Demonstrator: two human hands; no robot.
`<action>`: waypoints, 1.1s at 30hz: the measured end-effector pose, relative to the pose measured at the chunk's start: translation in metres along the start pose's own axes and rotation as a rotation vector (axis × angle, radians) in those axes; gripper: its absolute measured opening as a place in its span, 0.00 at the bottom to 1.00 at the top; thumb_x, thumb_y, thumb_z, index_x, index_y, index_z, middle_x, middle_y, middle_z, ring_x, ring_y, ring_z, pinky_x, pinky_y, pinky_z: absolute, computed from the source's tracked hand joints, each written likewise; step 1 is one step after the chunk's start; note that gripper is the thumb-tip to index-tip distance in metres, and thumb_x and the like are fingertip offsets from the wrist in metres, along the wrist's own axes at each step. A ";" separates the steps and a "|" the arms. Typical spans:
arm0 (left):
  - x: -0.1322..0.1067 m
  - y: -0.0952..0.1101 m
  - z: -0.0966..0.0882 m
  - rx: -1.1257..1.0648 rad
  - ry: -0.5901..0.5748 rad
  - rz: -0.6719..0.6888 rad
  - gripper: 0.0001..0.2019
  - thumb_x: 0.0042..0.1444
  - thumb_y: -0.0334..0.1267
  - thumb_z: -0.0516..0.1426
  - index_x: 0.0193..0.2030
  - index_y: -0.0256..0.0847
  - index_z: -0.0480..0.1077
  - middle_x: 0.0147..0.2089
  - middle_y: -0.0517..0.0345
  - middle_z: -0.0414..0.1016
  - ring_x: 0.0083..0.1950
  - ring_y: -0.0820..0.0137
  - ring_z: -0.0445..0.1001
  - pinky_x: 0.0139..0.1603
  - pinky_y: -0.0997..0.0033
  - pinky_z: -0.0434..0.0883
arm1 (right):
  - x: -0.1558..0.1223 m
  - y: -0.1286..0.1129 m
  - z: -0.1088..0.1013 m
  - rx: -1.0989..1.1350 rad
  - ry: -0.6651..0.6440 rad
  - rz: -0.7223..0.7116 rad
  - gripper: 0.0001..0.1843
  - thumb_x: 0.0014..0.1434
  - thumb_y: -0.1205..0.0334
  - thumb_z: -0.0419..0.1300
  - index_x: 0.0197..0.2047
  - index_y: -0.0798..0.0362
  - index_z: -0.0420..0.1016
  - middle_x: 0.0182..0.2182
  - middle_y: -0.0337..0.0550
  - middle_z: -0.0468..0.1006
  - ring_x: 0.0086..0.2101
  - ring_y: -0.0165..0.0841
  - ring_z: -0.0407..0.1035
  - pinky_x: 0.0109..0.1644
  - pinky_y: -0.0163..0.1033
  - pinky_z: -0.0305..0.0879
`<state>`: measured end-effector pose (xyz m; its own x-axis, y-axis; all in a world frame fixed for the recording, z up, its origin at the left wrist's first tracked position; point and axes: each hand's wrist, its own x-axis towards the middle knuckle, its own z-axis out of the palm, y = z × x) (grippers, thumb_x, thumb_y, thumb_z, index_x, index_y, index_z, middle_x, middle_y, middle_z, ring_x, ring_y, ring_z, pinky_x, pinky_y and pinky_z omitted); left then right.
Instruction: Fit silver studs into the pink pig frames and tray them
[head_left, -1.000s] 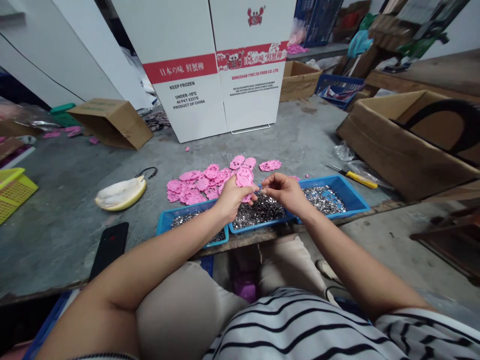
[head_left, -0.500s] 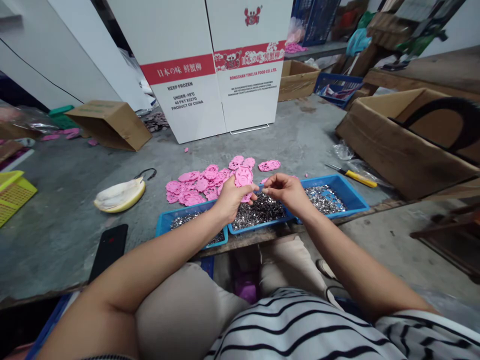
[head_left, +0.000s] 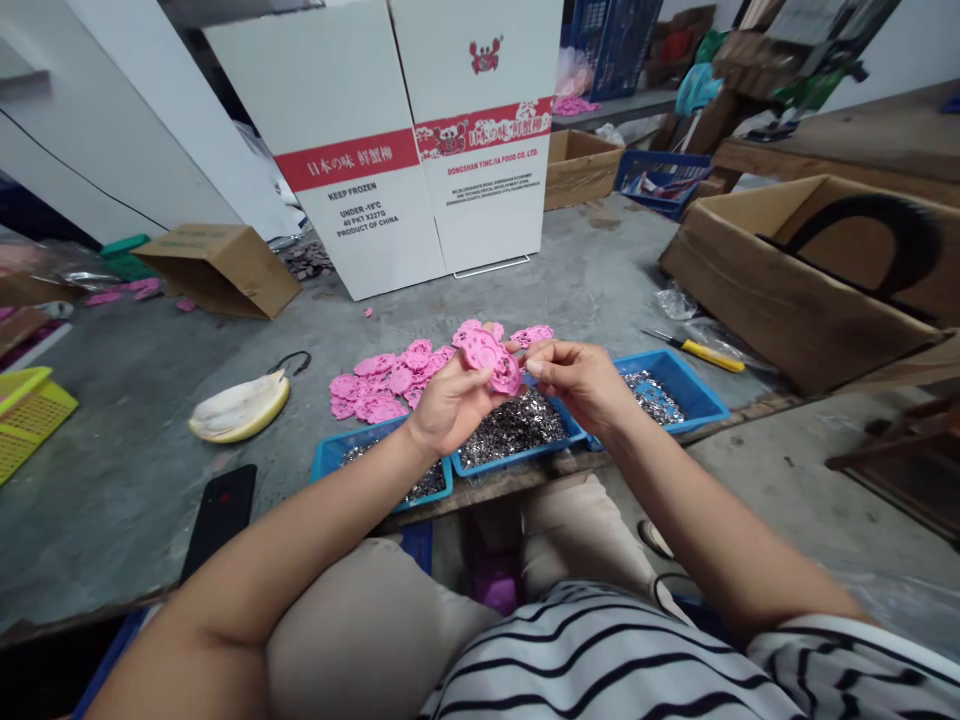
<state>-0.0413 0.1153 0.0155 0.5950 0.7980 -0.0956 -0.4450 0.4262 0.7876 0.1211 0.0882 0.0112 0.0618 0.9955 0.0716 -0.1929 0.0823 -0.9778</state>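
Observation:
My left hand [head_left: 448, 405] holds a flat pink plastic piece [head_left: 491, 360] tilted above the middle blue tray [head_left: 525, 452]. My right hand [head_left: 581, 382] pinches something small at that piece's right edge; the pinched item is too small to make out. Three shallow blue trays filled with small silvery metal parts line the table's near edge: left tray [head_left: 341, 455], middle tray, right tray [head_left: 694, 385]. A heap of pink pieces [head_left: 386, 385] lies on the grey table just behind the trays.
A black phone [head_left: 219, 507] and a yellow-white peel [head_left: 238, 405] lie to the left. A yellow-handled tool [head_left: 705, 352] rests right of the trays. White frozen-food cartons [head_left: 405, 150] stand behind; brown cardboard boxes [head_left: 795, 270] flank the table. A yellow basket [head_left: 26, 410] is far left.
Both hands have risen and drawn closer to me; the pink piece has tipped from facing me upright to a flatter tilt, with my right fingers now at its edge.

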 end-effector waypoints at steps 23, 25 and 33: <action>-0.005 0.002 0.005 -0.024 -0.008 0.024 0.32 0.41 0.25 0.61 0.55 0.46 0.63 0.60 0.56 0.67 0.61 0.69 0.68 0.64 0.54 0.71 | 0.005 0.005 0.005 -0.341 0.058 -0.169 0.21 0.43 0.44 0.68 0.21 0.53 0.69 0.28 0.44 0.68 0.38 0.38 0.62 0.51 0.48 0.58; -0.005 0.001 0.005 -0.030 -0.007 0.023 0.32 0.41 0.24 0.61 0.55 0.46 0.63 0.60 0.55 0.66 0.61 0.70 0.68 0.64 0.55 0.71 | 0.006 0.006 0.005 -0.352 0.063 -0.172 0.20 0.45 0.45 0.67 0.22 0.53 0.69 0.29 0.44 0.68 0.38 0.37 0.62 0.50 0.48 0.59; -0.006 0.000 0.006 -0.029 0.013 0.023 0.33 0.43 0.23 0.59 0.57 0.47 0.62 0.60 0.54 0.65 0.64 0.67 0.66 0.65 0.53 0.70 | 0.003 0.011 0.006 -0.444 0.127 -0.283 0.13 0.49 0.55 0.65 0.25 0.54 0.67 0.32 0.44 0.69 0.35 0.34 0.63 0.42 0.42 0.61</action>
<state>-0.0407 0.1081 0.0200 0.5760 0.8129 -0.0859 -0.4778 0.4201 0.7715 0.1130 0.0922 0.0023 0.1744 0.9215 0.3471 0.2788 0.2919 -0.9149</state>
